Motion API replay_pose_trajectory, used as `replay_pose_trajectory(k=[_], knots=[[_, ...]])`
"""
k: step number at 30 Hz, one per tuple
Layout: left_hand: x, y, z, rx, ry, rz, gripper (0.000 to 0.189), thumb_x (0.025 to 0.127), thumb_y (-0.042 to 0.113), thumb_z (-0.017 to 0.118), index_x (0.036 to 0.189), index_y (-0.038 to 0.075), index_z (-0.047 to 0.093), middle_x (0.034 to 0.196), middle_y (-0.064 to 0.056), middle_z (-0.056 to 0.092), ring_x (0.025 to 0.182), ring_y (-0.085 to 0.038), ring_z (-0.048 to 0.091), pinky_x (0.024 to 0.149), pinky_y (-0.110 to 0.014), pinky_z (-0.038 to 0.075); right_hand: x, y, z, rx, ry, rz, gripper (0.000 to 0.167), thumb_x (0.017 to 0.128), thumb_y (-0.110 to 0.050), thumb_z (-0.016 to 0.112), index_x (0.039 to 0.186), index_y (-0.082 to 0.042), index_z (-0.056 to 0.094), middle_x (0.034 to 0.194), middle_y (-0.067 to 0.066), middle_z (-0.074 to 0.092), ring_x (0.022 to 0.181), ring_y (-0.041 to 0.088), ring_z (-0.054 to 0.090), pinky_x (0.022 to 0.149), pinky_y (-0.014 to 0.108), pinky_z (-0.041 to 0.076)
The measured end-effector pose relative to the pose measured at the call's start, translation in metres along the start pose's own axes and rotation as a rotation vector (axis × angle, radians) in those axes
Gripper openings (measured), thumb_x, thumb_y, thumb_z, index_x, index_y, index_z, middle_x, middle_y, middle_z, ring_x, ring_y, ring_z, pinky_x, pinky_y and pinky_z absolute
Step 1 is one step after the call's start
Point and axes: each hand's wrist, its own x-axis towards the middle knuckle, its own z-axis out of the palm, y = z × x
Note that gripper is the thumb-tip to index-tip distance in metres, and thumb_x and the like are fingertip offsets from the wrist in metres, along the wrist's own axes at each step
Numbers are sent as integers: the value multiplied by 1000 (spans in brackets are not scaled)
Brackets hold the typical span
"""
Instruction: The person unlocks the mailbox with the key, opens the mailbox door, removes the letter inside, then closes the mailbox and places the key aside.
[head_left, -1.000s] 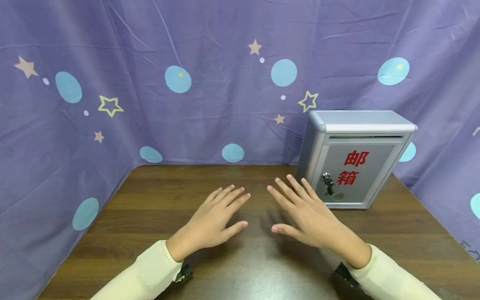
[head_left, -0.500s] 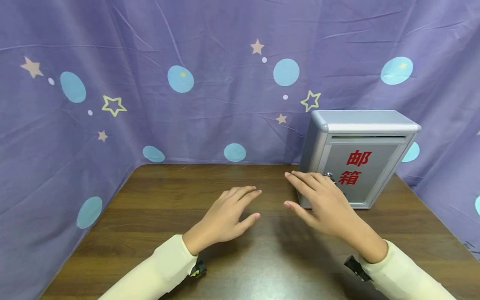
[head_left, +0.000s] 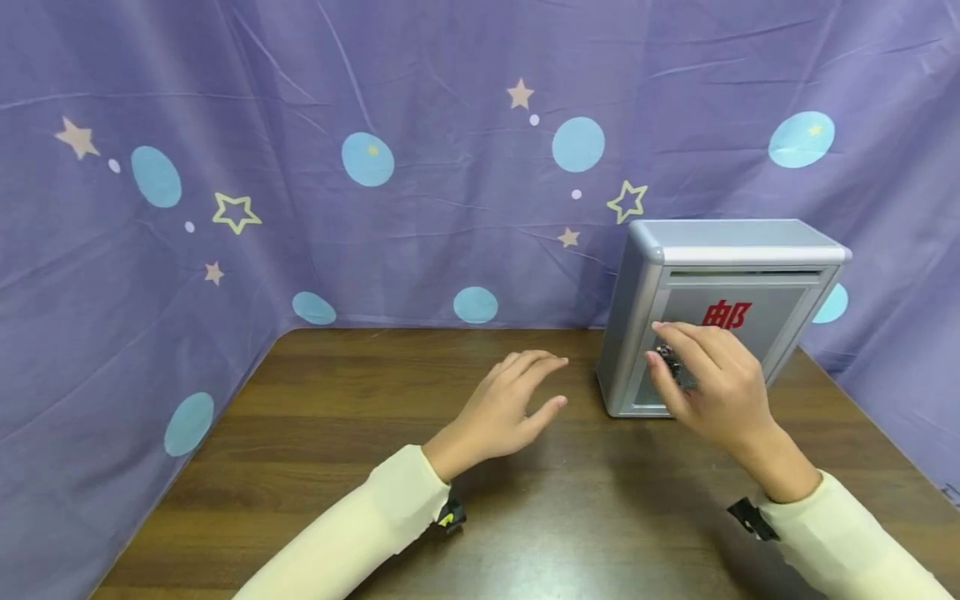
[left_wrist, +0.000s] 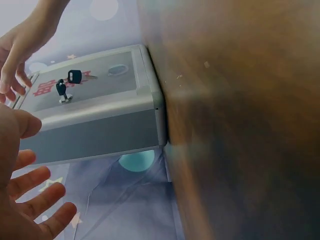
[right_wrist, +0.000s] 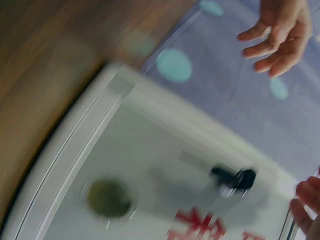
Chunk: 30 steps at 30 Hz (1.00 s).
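Right hand (head_left: pixel 716 387) reaches close to the keys (left_wrist: pixel 75 76) on a metal box (head_left: pixel 693 296)

The head view shows the slot (head_left: pixel 742 273) across the box's top front, farther off than the right fingers, but that hand hides the lower red character and part of the lock area. The left wrist view uncovers what is covered there: one black-headed key sits in the lock (left_wrist: pixel 65 99), another hangs beside it with its blade showing, and a round sticker (left_wrist: pixel 118 70) lies farther from the right fingers than the keys. The right wrist view shows keys and sticker too, blurred.

The box stands upright on the desk (head_left: pixel 375 392), just beyond the right fingers. These are apart from the thumb, holding nothing; the left wrist view shows a gap between them and the keys. The left hand (head_left: pixel 498 412) has its thumb and fingers apart, also holding nothing, with the box beyond its fingertips, not touching.
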Motion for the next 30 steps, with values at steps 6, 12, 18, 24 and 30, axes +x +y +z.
replay_pose_trajectory(k=[6,12,18,24,30], knots=[[24,-1,12,-79,87,25,48,98,27,68,141,9,58,132,-5,61,118,-21,58,102,-36,49,-4,19,-5,-75,106,-22,33,96,-22,61,95,8,74,84,23,70,63,45,61,56,54,43],[43,-1,25,-183,134,43,44,98,22,69,139,8,59,131,-5,60,119,-21,56,103,-34,47,-11,34,-8,-139,176,25,33,93,-23,61,97,7,73,85,24,69,65,48,56,57,57,40],[62,7,38,-261,196,62,47,98,21,69,140,5,57,133,-9,59,122,-23,55,107,-31,44,-18,46,-12,-212,246,140,35,89,-24,62,103,6,71,91,26,68,73,51,54,63,62,37],[76,16,51,-378,270,15,51,97,21,69,143,4,53,133,-11,56,112,-27,60,95,-30,52,-20,54,-18,-302,356,289,40,88,-28,62,110,6,64,106,25,66,92,52,54,80,64,36],[88,26,60,-450,293,-39,51,99,23,68,145,6,52,134,-12,55,110,-23,59,88,-24,55,-32,74,-28,-354,372,434,39,83,-29,64,115,-6,60,123,10,60,114,40,49,104,44,26]])
